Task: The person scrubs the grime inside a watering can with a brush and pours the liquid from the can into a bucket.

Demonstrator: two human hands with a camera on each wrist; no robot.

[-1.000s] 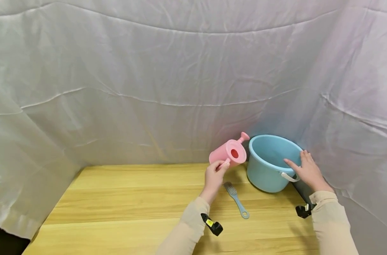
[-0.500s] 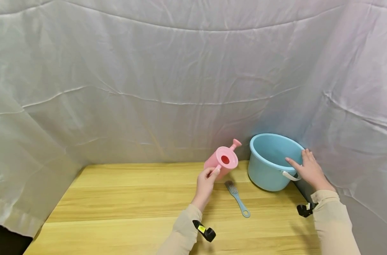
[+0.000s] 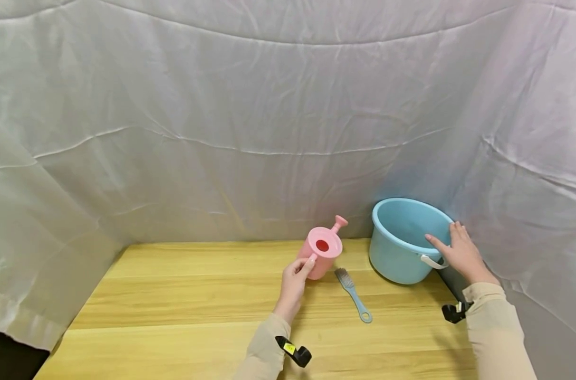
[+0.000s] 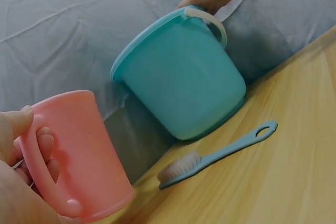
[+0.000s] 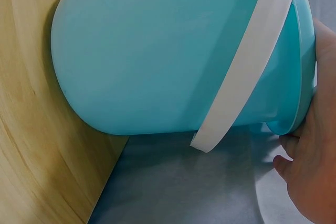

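My left hand (image 3: 294,285) grips the handle of a pink watering can (image 4: 84,150), fingers curled through the loop. The can is nearly upright, low over the table, its round red opening facing up and its spout (image 3: 338,224) pointing to the back right. At the right, my right hand (image 3: 463,254) holds the rim of a light blue bucket (image 3: 397,258), thumb over the inner side and fingers at the outside. The bucket stands upright with its white handle (image 5: 247,66) hanging down. Between can and bucket, a blue brush (image 3: 354,295) lies bristles up.
The wooden table (image 3: 174,295) carries these things. Grey cloth (image 3: 250,174) hangs behind it and along both sides, close to the bucket at the back right corner.
My left hand has brought the watering can left and down, away from the bucket, turning it from tilted to nearly upright. The right hand and bucket have stayed put.
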